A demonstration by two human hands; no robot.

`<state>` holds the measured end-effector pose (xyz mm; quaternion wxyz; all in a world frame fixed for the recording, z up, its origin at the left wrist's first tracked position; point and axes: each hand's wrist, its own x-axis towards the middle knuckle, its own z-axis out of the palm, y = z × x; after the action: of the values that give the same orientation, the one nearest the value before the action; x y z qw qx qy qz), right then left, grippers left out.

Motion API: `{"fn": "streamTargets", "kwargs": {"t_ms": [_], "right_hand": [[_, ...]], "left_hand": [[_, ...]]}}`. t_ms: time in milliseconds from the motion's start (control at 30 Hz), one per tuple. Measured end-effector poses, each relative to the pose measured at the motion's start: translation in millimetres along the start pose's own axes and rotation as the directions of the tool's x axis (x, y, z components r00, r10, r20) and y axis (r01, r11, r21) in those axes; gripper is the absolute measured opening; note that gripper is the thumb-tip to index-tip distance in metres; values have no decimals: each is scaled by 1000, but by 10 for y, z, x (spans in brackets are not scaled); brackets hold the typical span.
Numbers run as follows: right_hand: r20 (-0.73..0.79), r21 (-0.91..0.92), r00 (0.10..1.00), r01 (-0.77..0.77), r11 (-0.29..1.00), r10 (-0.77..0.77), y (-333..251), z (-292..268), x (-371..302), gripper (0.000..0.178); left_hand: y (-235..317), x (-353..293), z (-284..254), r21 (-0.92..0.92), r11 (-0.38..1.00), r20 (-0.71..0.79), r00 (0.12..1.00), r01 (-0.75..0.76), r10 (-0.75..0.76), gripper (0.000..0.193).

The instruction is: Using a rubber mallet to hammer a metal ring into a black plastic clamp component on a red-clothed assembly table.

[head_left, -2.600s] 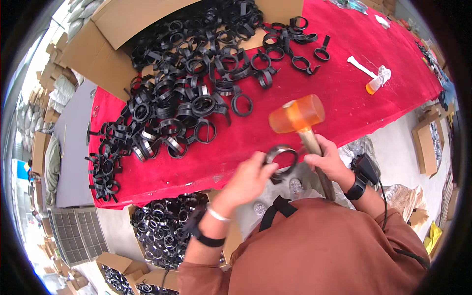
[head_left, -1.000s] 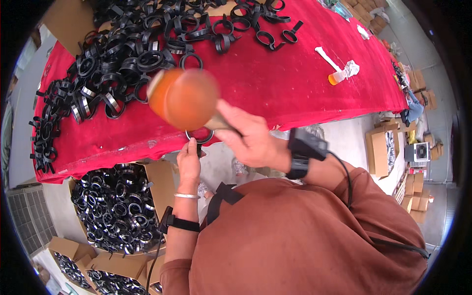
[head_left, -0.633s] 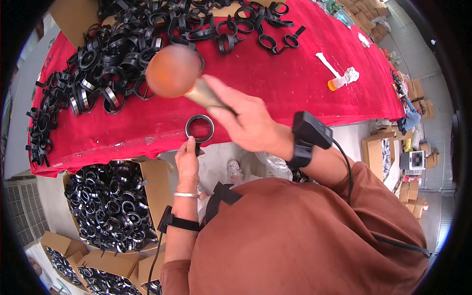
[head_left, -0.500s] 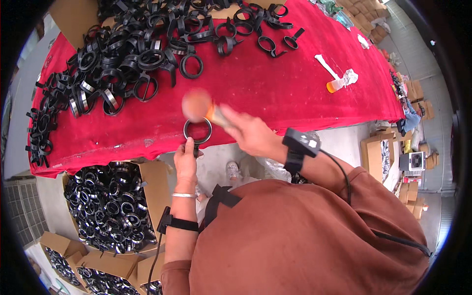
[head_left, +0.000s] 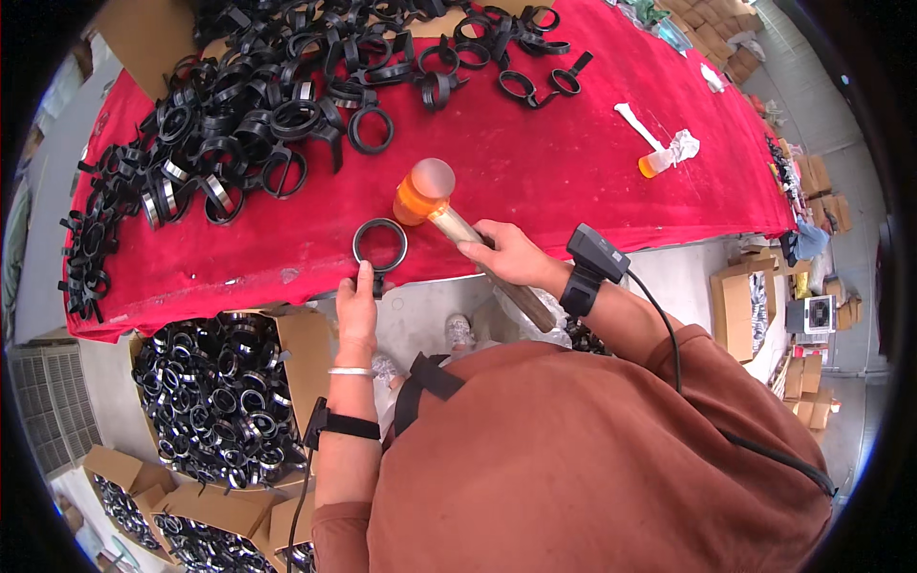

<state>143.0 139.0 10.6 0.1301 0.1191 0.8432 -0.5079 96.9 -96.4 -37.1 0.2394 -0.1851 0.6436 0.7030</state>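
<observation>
In my right hand (head_left: pixel 510 254) is a mallet (head_left: pixel 460 229) with an orange head and a wooden handle, the fingers wrapped round the handle. Its head is over the red cloth, just up and right of a black ring with a short stem (head_left: pixel 380 245). My left hand (head_left: pixel 357 304) pinches that ring by its stem at the table's near edge. The ring appears to lie on the cloth; mallet head and ring are apart. Farther back on the left is a large heap of similar black rings (head_left: pixel 250 124), some with shiny metal bands.
Red cloth covers the table (head_left: pixel 535 181). A second orange-headed mallet (head_left: pixel 652 164) with white wrapping lies to the right. Below the near edge, an open cardboard box (head_left: pixel 306 358) holds many rings, with more boxes (head_left: pixel 212 504) beside it. Cartons (head_left: pixel 734 310) stand at right.
The mallet head, blurred over the ring before, has moved up and right away from it. My right hand has shifted right and its handle now shows. The left hand keeps its hold.
</observation>
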Motion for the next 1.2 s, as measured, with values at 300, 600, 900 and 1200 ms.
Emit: {"fn": "streamTargets", "kwargs": {"t_ms": [300, 600, 900, 1200], "right_hand": [[-28, -81, 999, 13, 997, -15, -11, 15, -104, 41], [-116, 8, 992, 49, 999, -47, -189, 41, -425, 38], [-16, -480, 910, 356, 801, -414, 128, 191, -655, 53], [-10, -311, 876, 456, 834, -483, -564, 163, -632, 50]], "left_hand": [[-220, -10, -179, 48, 989, 183, 974, -142, 131, 38], [-214, 63, -145, 226, 968, 96, 991, -111, 92, 27], [-285, 90, -81, 196, 960, 39, 980, -201, 197, 30], [-304, 90, -126, 196, 969, 8, 988, -153, 154, 29]]}}
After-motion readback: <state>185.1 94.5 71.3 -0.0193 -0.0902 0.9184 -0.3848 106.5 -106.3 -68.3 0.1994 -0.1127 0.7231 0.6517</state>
